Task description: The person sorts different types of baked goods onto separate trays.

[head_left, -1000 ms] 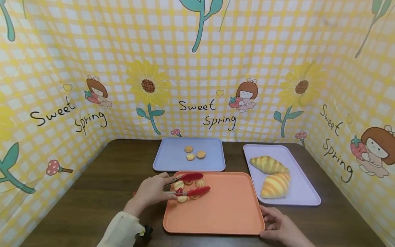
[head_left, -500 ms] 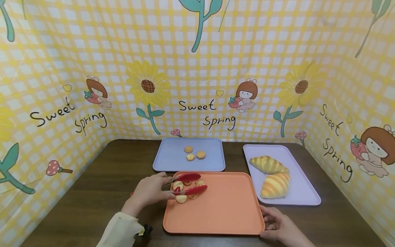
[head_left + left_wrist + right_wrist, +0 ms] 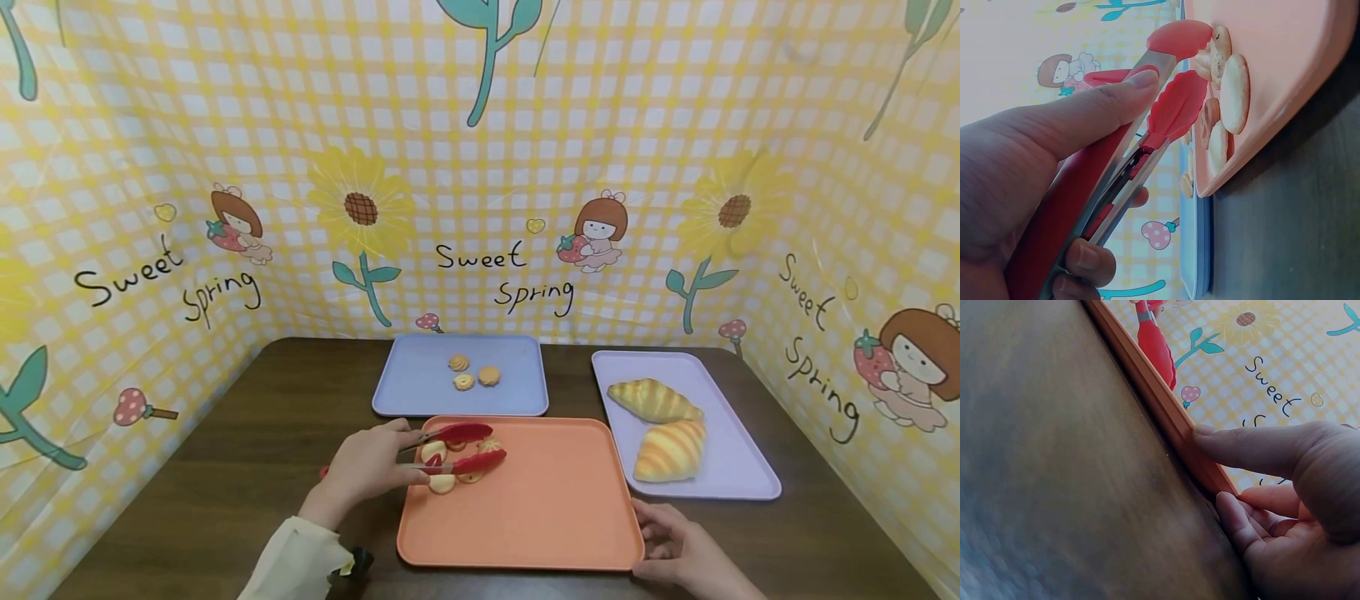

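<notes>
My left hand [image 3: 369,468] grips red-tipped metal tongs [image 3: 480,462] over the left part of an orange tray [image 3: 540,517]. Several cookies [image 3: 441,483] lie there, partly hidden under the tongs. In the left wrist view, the tongs' scalloped tips stand apart at a piped cookie [image 3: 1204,59], with my thumb on the upper arm and my fingers round the lower one. At the tray's near right corner, my right hand [image 3: 686,546] holds the edge, its thumb on the near side and its fingers along the right side.
Behind the orange tray, a blue tray [image 3: 405,396] bears three small cookies [image 3: 489,377]. To the right, a lilac tray [image 3: 738,467] carries two croissant-like breads [image 3: 670,450]. A yellow checked cloth [image 3: 465,167] surrounds the dark wooden table [image 3: 225,467].
The tongs shifted slightly left, then a little back right, staying over the same cookies. My right hand and all three trays have kept their places.
</notes>
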Available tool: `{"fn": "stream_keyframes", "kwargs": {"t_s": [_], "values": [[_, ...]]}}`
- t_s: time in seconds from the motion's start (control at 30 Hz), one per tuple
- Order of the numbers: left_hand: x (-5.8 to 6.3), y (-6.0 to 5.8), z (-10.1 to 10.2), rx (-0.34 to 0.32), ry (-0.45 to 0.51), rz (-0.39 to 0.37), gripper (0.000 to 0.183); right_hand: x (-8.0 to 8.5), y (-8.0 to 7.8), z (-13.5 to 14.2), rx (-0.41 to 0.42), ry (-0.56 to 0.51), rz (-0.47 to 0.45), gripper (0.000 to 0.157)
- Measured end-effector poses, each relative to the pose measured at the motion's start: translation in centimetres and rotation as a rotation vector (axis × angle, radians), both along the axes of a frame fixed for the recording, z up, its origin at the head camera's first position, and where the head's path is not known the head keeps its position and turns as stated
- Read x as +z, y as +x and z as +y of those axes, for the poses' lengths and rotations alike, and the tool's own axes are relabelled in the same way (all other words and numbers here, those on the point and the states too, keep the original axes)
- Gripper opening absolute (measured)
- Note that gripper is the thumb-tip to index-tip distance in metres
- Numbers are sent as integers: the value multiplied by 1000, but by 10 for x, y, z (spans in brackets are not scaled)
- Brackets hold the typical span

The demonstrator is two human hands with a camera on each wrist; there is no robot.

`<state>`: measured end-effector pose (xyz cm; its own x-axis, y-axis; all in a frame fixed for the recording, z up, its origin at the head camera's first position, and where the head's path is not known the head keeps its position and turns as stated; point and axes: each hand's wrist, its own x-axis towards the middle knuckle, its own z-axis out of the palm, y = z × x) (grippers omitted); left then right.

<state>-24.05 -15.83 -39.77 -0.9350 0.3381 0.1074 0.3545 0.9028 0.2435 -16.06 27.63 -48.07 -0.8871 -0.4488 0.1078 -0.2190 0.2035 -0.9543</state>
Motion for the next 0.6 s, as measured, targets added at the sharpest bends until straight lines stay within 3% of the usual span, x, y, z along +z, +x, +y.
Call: {"fn": "stream_keyframes", "kwargs": {"t_s": [0.6], "values": [[-5, 0, -4, -17, 14, 22, 63, -2, 1, 1, 13, -7, 15, 81]]}}
